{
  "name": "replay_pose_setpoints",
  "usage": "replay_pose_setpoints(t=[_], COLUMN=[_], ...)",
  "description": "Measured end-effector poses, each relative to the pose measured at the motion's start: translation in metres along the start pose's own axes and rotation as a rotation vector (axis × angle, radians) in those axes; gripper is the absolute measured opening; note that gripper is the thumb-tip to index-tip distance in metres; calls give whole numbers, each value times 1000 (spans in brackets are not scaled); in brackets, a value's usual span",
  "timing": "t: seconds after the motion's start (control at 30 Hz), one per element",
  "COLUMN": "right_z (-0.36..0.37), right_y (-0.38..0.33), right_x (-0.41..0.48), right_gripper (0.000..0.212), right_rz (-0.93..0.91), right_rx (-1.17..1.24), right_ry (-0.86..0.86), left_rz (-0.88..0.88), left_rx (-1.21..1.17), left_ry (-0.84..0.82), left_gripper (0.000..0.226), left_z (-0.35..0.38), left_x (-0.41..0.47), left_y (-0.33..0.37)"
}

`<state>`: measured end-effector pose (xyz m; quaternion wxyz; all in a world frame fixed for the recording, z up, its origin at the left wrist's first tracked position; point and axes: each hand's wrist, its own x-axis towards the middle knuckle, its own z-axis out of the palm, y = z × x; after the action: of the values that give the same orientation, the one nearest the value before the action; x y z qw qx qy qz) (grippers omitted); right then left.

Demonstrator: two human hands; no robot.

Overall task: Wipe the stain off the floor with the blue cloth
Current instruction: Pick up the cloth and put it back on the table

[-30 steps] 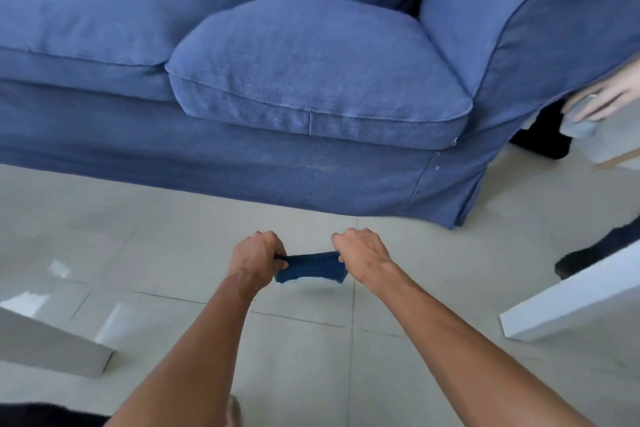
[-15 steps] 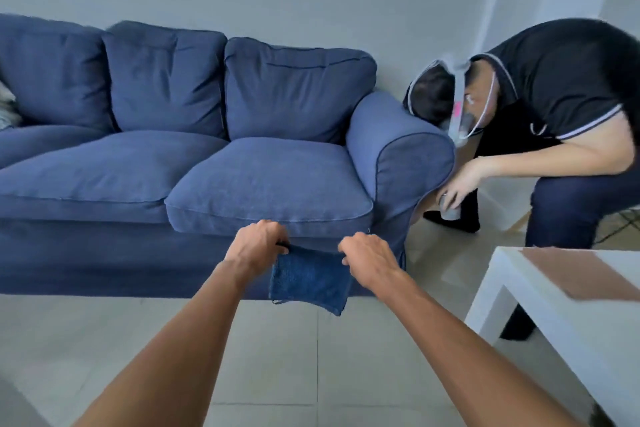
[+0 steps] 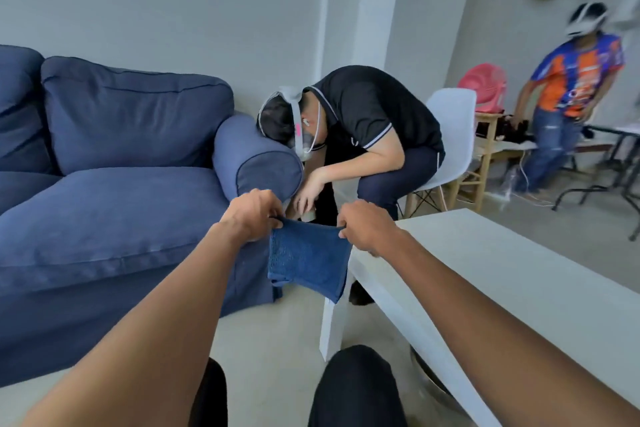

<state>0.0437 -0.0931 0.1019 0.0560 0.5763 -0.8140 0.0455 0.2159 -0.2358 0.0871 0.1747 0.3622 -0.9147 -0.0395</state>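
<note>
The floor (image 3: pixel 277 340) lies well below both hands, and this is the relation that matters for the next move: the blue cloth (image 3: pixel 308 258) hangs in the air at about the height of the sofa seat, so it must go down before any wiping can begin. No stain can be seen on the pale floor between the sofa and the counter; it may be hidden or out of view, I cannot tell.

From the left: the blue sofa (image 3: pixel 114 191) fills that side, with its armrest just behind the left hand. The left hand (image 3: pixel 254 213) is clenched around the upper left corner of the cloth. The cloth hangs flat between the two hands, its top edge stretched almost level from one hand to the other, and its lower part falls free with one bottom corner lower on the right. The right hand (image 3: pixel 365 227) is clenched on the upper right corner, just above the near corner of the white counter (image 3: pixel 502 288). Both hands are about equally near to the floor.

Behind the cloth a seated person in a black shirt (image 3: pixel 363 121) bends down beside the armrest, so the open floor in front of the knees seems the freer place to bring the cloth down.
</note>
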Motion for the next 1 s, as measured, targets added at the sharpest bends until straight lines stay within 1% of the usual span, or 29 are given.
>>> replay_pose_setpoints(t=[0.1, 0.2, 0.27, 0.37, 0.53, 0.67, 0.8, 1.0], right_z=[-7, -11, -15, -24, -34, -30, -18, 0], right_y=[39, 71, 88, 109, 137, 163, 186, 207], right_x=[-31, -64, -88, -122, -178, -224, -260, -283], right_gripper=[10, 21, 19, 18, 18, 24, 27, 31], right_rz=[120, 256, 344, 456, 602, 733, 830, 876], right_rx=[-30, -3, 14, 32, 31, 84, 138, 216], right_ry=[13, 31, 36, 39, -32, -99, -167, -211], left_rz=[131, 255, 342, 426, 594, 722, 776, 769], left_rx=[-1, -6, -2, -22, -55, -113, -160, -188], left_ry=[-57, -114, -135, -158, -198, -204, -261, -301], left_gripper=[20, 21, 17, 14, 11, 12, 14, 18], left_z=[5, 9, 11, 13, 23, 44, 71, 97], left_x=[15, 25, 31, 34, 29, 13, -5, -9], left_y=[51, 97, 124, 163, 231, 277, 316, 342])
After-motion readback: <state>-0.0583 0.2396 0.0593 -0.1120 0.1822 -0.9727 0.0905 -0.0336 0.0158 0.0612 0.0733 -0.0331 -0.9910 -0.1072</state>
